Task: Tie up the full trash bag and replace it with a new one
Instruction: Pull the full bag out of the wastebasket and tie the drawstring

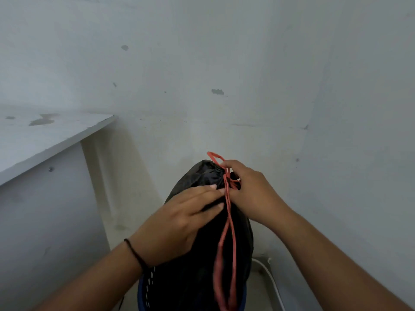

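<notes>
A full black trash bag (197, 261) stands in a blue perforated bin (143, 286) at the bottom centre. Its neck is gathered, and a red drawstring (226, 239) is knotted there, with one small loop sticking up and a long loop hanging down the front. My left hand (179, 218) lies flat on the bag just left of the knot, fingers pressed on the plastic and touching the string. My right hand (249, 189) pinches the drawstring at the knot from the right.
A white desk or shelf (45, 140) juts out at the left, with its side panel running down to the floor. White walls form a corner behind the bin. A white cable (272, 281) runs along the floor at the bin's right.
</notes>
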`<state>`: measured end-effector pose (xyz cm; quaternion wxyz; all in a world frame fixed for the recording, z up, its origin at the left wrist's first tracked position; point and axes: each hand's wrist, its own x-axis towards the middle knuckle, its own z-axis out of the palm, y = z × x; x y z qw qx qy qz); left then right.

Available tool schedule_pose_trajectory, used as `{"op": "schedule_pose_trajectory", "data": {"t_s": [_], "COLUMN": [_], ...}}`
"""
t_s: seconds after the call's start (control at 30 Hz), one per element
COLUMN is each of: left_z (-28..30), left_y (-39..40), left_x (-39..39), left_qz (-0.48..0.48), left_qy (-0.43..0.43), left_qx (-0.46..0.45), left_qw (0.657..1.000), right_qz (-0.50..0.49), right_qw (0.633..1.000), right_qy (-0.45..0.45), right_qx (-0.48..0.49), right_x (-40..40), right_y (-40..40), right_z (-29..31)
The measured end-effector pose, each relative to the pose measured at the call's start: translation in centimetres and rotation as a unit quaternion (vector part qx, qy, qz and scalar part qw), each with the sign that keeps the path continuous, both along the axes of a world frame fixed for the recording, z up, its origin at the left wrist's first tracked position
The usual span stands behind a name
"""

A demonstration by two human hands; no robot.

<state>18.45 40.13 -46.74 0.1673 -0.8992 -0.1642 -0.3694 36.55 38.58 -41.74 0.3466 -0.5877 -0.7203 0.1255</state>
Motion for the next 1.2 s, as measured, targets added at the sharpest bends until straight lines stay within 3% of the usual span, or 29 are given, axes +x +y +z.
{"op": "schedule_pose_trajectory", "data": {"t_s": [0.07,0.13,0.17,0.2,0.27,0.3,0.4,0.5,0.67,0.77,0.83,0.9,1.0,1.03,1.1,1.13,1.2], "left_z": [-0.5,0.6,1.5,2.2,3.0,3.1,2.3,0.3,-2.6,-3.3,-3.3,-3.5,-3.4,-3.5,-3.6,-3.9,-4.7], "left_y": [0.0,-0.4,-0.7,-0.7,-0.4,0.1,1.3,2.2,3.3,3.8,3.9,4.1,4.1,4.2,4.2,4.2,4.3], "left_x": [-0.8,-0.8,-0.2,0.6,2.1,2.7,3.4,3.8,4.2,4.6,4.8,4.8,4.7,4.9,5.2,5.3,5.1], "left_qz": [0.003,0.027,0.048,0.073,0.120,0.119,0.040,-0.058,-0.027,-0.020,-0.003,0.028,0.075,0.076,0.053,0.049,0.058], "left_qy": [-0.139,-0.288,-0.281,-0.221,-0.083,-0.058,-0.162,-0.281,-0.258,-0.250,-0.235,-0.194,-0.076,-0.053,-0.049,-0.062,-0.132], "left_qx": [-0.098,-0.214,-0.256,-0.279,-0.275,-0.273,-0.378,-0.495,-0.554,-0.552,-0.552,-0.513,-0.403,-0.387,-0.383,-0.383,-0.426], "left_qw": [0.985,0.933,0.924,0.932,0.950,0.953,0.911,0.820,0.791,0.795,0.800,0.836,0.909,0.917,0.921,0.920,0.893], "right_qz": [0.010,0.022,0.027,0.037,0.073,0.092,0.119,0.110,0.060,0.018,-0.015,-0.060,-0.119,-0.100,-0.030,-0.006,0.022], "right_qw": [1.000,1.000,0.999,0.999,0.996,0.994,0.989,0.992,0.996,0.973,0.957,0.972,0.991,0.985,0.939,0.920,0.921], "right_qy": [-0.005,-0.010,-0.016,-0.023,-0.041,-0.050,-0.075,-0.058,0.066,0.227,0.282,0.210,-0.026,-0.133,-0.324,-0.360,-0.322], "right_qx": [-0.009,-0.005,0.001,0.005,-0.009,-0.023,-0.047,-0.030,-0.009,-0.037,-0.064,-0.090,-0.060,-0.048,-0.108,-0.154,-0.216], "right_x": [0.2,-0.1,-0.4,-0.8,-1.4,-1.7,-1.8,-1.5,-0.2,0.4,0.7,1.2,1.2,0.7,-0.5,-0.8,-1.0], "right_y": [0.3,0.4,0.3,0.2,0.0,-0.2,-0.6,-0.8,-0.3,-0.3,-0.2,-0.5,-1.6,-1.7,-0.9,-0.2,0.9], "right_z": [0.1,0.3,0.5,0.7,1.4,1.8,2.7,2.7,0.9,-0.6,-1.4,-1.0,0.9,1.4,1.0,0.2,-1.1]}}
